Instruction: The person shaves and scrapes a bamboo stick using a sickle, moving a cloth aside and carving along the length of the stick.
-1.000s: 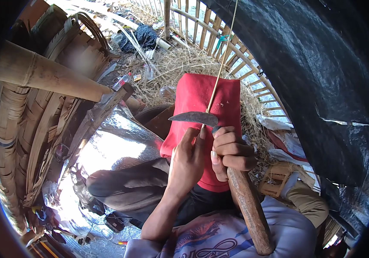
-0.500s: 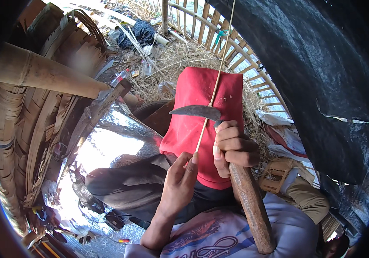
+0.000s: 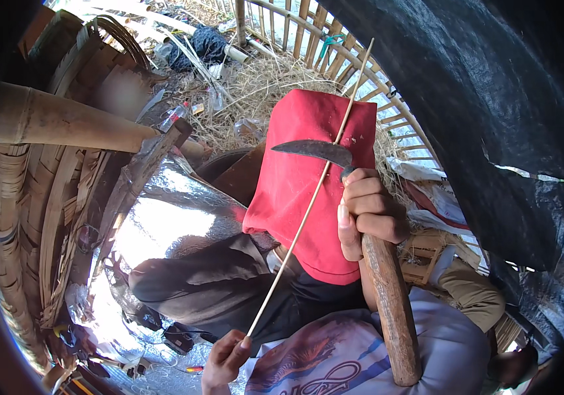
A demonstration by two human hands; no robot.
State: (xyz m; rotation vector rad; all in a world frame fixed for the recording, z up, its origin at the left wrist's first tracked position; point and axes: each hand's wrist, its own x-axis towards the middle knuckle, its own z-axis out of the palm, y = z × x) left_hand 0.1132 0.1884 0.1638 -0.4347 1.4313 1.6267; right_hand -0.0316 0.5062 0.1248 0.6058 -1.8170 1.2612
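Note:
My right hand (image 3: 374, 210) is closed round a knife with a short curved dark blade (image 3: 311, 150) and a long thick wooden handle (image 3: 390, 309), whose butt rests against my shirt. Down near the lower edge, my left hand (image 3: 226, 361) pinches the near end of a thin pale bamboo strip (image 3: 288, 253). This strip slants up and away to the right. It passes under the blade and over the red cloth (image 3: 295, 217) spread across my leg. Its far end sticks out beyond the cloth. Small pale shavings lie on the cloth near the blade.
At the left a thick bamboo pole (image 3: 71, 118) juts in above woven bamboo pieces (image 3: 58, 230). Dry straw (image 3: 262, 92) and plastic bottles (image 3: 175, 113) litter the ground ahead. A slatted bamboo fence (image 3: 387, 85) curves behind, and black sheeting (image 3: 479, 118) hangs at the right.
My left hand has drawn the bamboo strip down and left toward me, so its far end now shows. The knife in my right hand has shifted slightly up and right in view.

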